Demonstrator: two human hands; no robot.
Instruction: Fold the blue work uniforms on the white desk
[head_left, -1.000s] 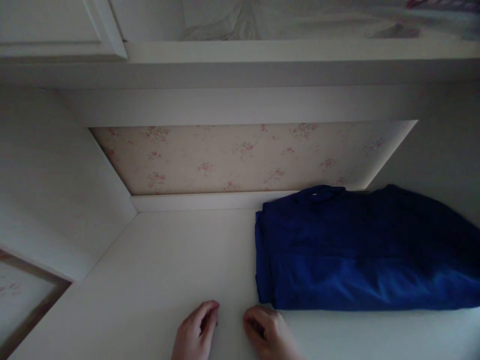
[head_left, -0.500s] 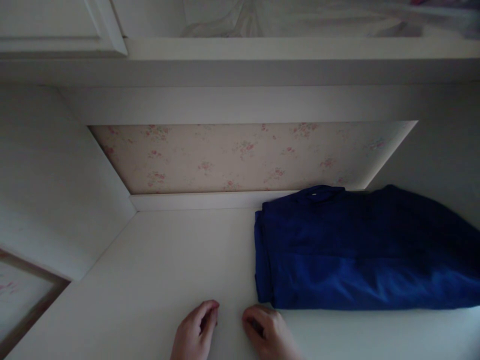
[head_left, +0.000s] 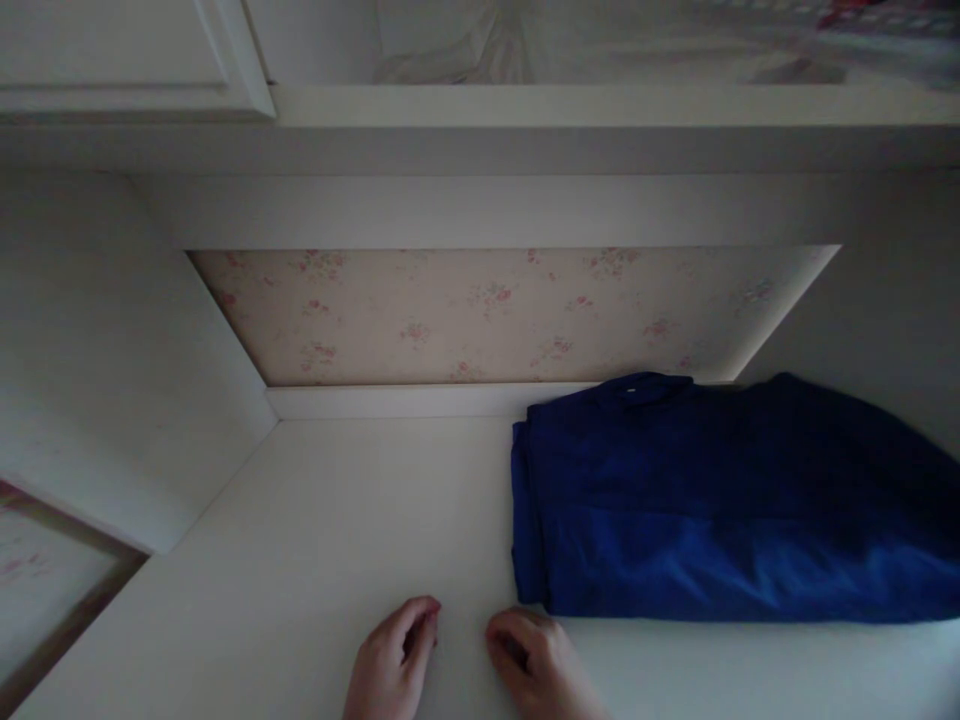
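White shelving inside a dim wardrobe compartment is pictured from above, its pale shelf board [head_left: 337, 520] taken up on one side by a folded blue garment [head_left: 720, 500]. Nearest the camera, in front of the garment's near left corner, the left hand [head_left: 391, 665] and the right hand [head_left: 541, 668] are seen resting knuckles-up on the board, close together but not touching. Both are loosely curled with fingers tucked under, and nothing is gripped in either; the right hand lies just beside the garment's front edge, though whether contact is made cannot be told in the low light. Compared with the views from a second and half a second ago, almost nothing has been altered: the hands have been kept in the same place, the garment has not been shifted, and only the camera's framing has drifted slightly. That stillness is read as a pause, with the garment apparently already set down and let go. The garment itself is laid flat against the right wall of the compartment, its fold turned to the left and a small light button or tag visible at its far edge. Behind it, a low white ledge [head_left: 405, 400] and a back panel of floral wallpaper [head_left: 480, 310] are seen. Above that, an upper shelf [head_left: 600, 105] is shown holding pale bundled fabric [head_left: 450, 45], indistinct in the blur.
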